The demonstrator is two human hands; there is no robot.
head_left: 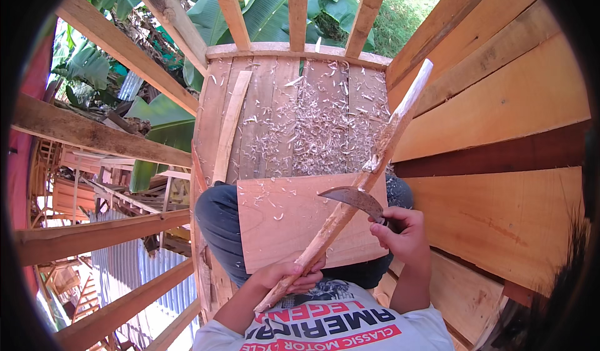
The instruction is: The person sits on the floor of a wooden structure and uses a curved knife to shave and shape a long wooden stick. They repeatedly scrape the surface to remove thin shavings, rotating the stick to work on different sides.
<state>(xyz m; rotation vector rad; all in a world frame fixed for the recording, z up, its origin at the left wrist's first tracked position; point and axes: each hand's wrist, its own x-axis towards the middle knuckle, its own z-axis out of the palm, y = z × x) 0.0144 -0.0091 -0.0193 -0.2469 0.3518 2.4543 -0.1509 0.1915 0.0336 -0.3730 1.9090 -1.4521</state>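
We see the wooden stick (331, 229) slanting from the left hand (290, 273) up past the right hand (405, 229), on that hand's left. Our left fingers wrap its lower part; our right hand is closed on the handle of a curved knife (353, 197), whose blade crosses the stick, though we cannot tell whether it touches. Beyond the right hand the stick is pale and pared; between our hands it is browner and rougher, so we judge the shaving partly done, that length remaining. Beneath both lies a board (275, 220) across our lap; farther ahead, curled shavings (325, 126) and a loose strip (231, 126).
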